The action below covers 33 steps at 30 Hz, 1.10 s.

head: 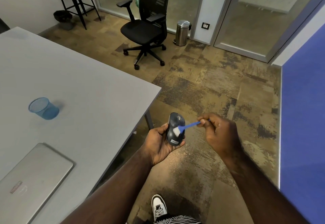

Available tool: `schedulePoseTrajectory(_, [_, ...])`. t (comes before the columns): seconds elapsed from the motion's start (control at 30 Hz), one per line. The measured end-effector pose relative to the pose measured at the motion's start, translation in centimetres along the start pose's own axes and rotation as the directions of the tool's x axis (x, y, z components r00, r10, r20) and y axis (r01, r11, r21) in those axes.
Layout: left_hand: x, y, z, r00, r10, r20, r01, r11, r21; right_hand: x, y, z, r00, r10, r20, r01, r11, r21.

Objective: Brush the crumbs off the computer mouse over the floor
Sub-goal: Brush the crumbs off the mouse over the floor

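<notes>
A dark grey computer mouse (173, 123) with a small label near its rear lies in the palm of my left hand (161, 142), held over the patterned carpet just off the table's corner. My right hand (220, 131) pinches the end of a small blue brush (189, 125) between thumb and fingers. The brush's white bristles rest on the top of the mouse, near its middle. No crumbs can be made out on the mouse at this size.
A grey table (79, 86) fills the left, bearing a blue mesh cup (44, 108) and a closed silver laptop (33, 176). A black office chair (146, 28) and steel bin (182, 32) stand farther off. A blue panel (304, 118) borders the right. My shoe (158, 207) is below.
</notes>
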State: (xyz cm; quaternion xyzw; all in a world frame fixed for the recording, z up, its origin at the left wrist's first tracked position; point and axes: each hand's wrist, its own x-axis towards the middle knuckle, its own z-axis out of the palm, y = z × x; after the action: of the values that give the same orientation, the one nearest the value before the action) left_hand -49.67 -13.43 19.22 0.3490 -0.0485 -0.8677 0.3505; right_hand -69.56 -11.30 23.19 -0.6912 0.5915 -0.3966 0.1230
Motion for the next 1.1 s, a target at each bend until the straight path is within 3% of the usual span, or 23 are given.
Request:
schedulePoseTrajectory(0.13, [0.0, 0.0, -0.2, 0.999, 0.041, -0.009, -0.041, 0.999, 0.006, 0.9, 0.0, 0.3, 0.994, 0.058, -0.091, -0.064, 0.996, -0.062])
schedulePoseTrajectory(0.3, [0.1, -0.2, -0.3, 0.995, 0.08, -0.065, -0.077, 0.996, 0.052, 0.9, -1.0, -0.1, 0.991, -0.121, 0.059, 0.124, 0.991, -0.041])
schedulePoseTrajectory(0.43, [-0.1, -0.3, -0.4, 0.995, 0.076, -0.067, -0.071, 0.994, 0.081, 1.3, -1.1, -0.7, 0.99, -0.13, 0.048, 0.132, 0.99, -0.051])
schedulePoseTrajectory(0.6, [-0.4, -0.2, -0.1, 0.995, 0.075, -0.058, -0.07, 0.994, 0.085, 0.6, -1.4, -0.9, 0.964, -0.172, 0.205, 0.185, 0.982, -0.044])
schedulePoseTrajectory(0.73, [-0.4, -0.2, -0.1, 0.996, 0.072, -0.061, -0.067, 0.995, 0.079, 0.8, -1.3, -1.2, 0.984, -0.145, 0.101, 0.15, 0.987, -0.049])
schedulePoseTrajectory(0.87, [-0.2, -0.2, -0.2, 0.995, 0.084, -0.047, -0.082, 0.995, 0.053, 0.4, -1.2, -1.3, 0.949, -0.164, 0.269, 0.185, 0.981, -0.053])
schedulePoseTrajectory(1.03, [0.2, 0.2, -0.5, 0.993, 0.11, -0.052, -0.108, 0.993, 0.042, 0.1, -0.8, -1.3, 0.993, -0.094, 0.077, 0.098, 0.994, -0.056])
schedulePoseTrajectory(1.1, [0.2, 0.4, -0.8, 0.993, 0.107, -0.054, -0.108, 0.994, -0.01, -0.2, -0.7, -1.3, 0.987, -0.115, 0.114, 0.122, 0.991, -0.059])
